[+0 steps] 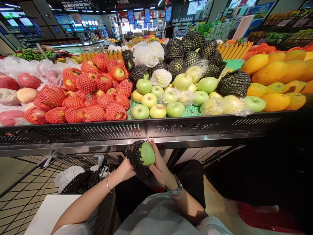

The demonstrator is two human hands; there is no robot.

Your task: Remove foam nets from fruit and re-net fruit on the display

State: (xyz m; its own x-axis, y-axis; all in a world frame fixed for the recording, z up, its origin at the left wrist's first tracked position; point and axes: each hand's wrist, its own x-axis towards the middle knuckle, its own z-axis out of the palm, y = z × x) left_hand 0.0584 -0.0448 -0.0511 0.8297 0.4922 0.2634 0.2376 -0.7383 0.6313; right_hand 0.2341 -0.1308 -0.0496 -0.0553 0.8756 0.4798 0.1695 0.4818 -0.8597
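In front of my lap, a green apple (147, 154) sits partly inside a black foam net sleeve (134, 156). The bare side of the fruit faces right. My left hand (125, 169) grips the net from the left, its fingers mostly hidden by the mesh. Around the apple's right side curls my right hand (158, 164), thumb below and fingers above. Both hands are just short of the display's metal edge (166, 141). Loose green apples (175, 109) lie on green matting beyond it.
Red-netted apples (94, 112) fill the display's left, black-netted fruit (177, 67) is piled behind, and mangoes (276, 101) lie right. A wire cart (14, 189) at lower left holds white and black foam nets (70, 178). Something red (266, 215) is on the floor.
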